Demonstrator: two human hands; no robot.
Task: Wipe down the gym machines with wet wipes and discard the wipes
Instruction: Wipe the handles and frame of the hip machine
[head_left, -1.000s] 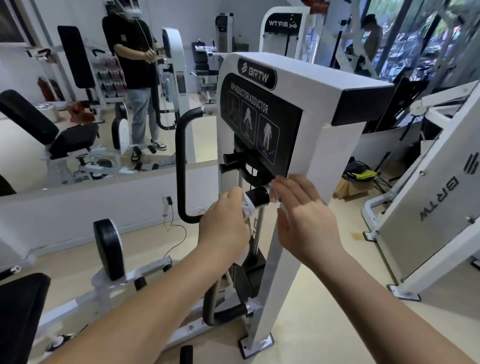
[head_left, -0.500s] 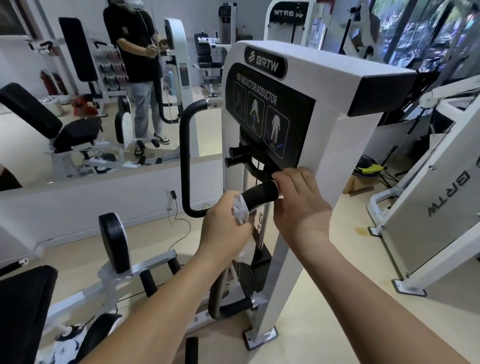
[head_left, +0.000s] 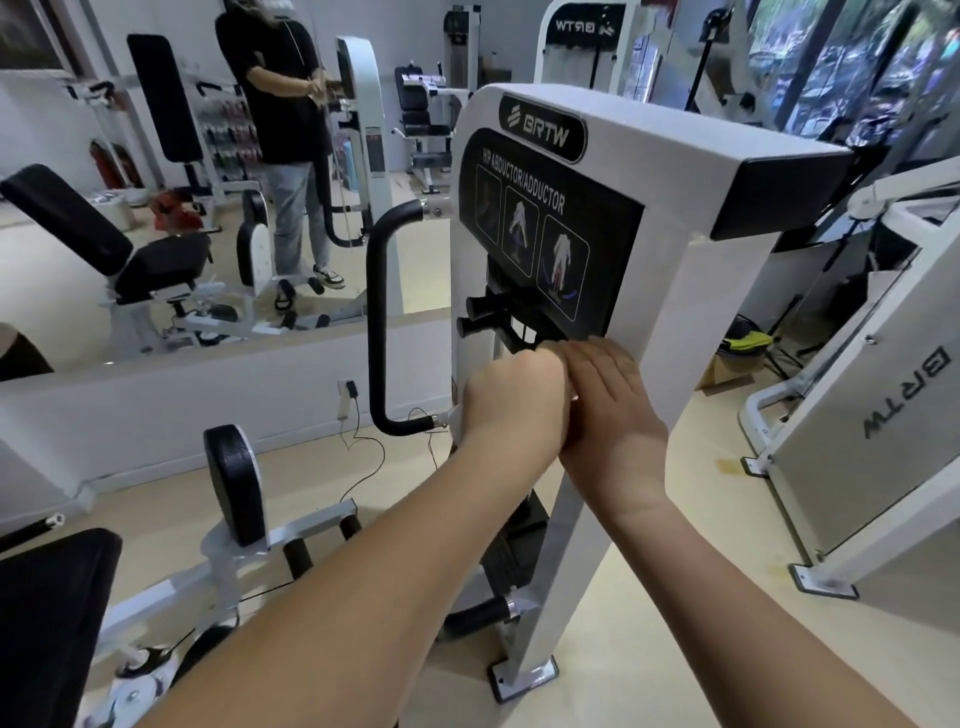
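Note:
A white BRTW hip abductor/adductor machine (head_left: 670, 218) stands in front of me, with a black picture panel (head_left: 545, 223) on its face. My left hand (head_left: 511, 400) is closed in a fist around the short black grip just below that panel. The grip and the wet wipe are both hidden inside the fist. My right hand (head_left: 613, 415) lies flat with its fingers stretched out. It presses against the left hand and the white upright and holds nothing. Two black knobs (head_left: 475, 312) stick out just above my hands.
A curved black bar (head_left: 376, 322) runs down the machine's left side, with a lower black grip (head_left: 478, 613) near the floor. A black leg pad (head_left: 234, 483) and a black seat (head_left: 47, 613) are at the lower left. Another white machine (head_left: 872, 426) stands close on the right. A wall mirror (head_left: 156, 322) reflects a standing person.
My left hand slid up along the black grip and now covers it and the wipe. My right hand let go of the grip's base and flattened out. The camera moved closer.

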